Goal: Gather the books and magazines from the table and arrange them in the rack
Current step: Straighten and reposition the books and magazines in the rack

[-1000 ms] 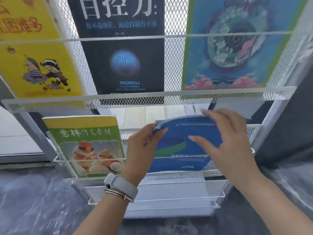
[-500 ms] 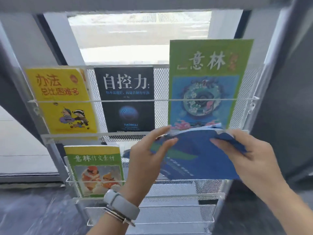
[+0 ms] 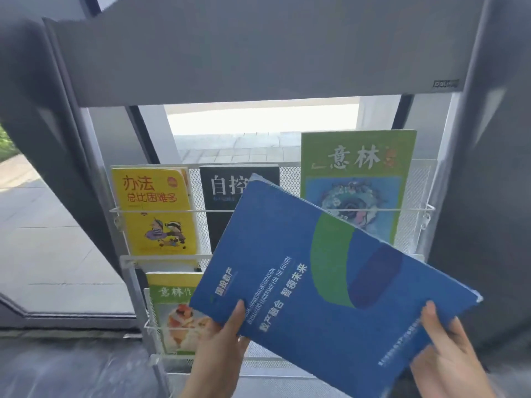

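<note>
A large blue magazine (image 3: pixel 324 282) with a green shape on its cover hangs tilted in front of the white wire rack (image 3: pixel 425 208). My left hand (image 3: pixel 221 349) grips its lower left edge, thumb on the cover. Its lower right edge is held by my right hand (image 3: pixel 448 354). The rack's top shelf holds a yellow book (image 3: pixel 155 211), a black book (image 3: pixel 224 202) partly hidden by the magazine, and a green magazine (image 3: pixel 356 173). On the shelf below stands a green and yellow magazine (image 3: pixel 172 308), its right part covered.
A grey panel (image 3: pixel 258 53) spans the view above the rack, with grey frame posts at both sides. Behind the mesh is a bright paved floor. Dark marbled floor lies at the lower left.
The blue magazine has come up and out of the lower shelf and now faces me, tilted. Both hands shifted to its lower edges. The view has risen and pulled back from the rack.
</note>
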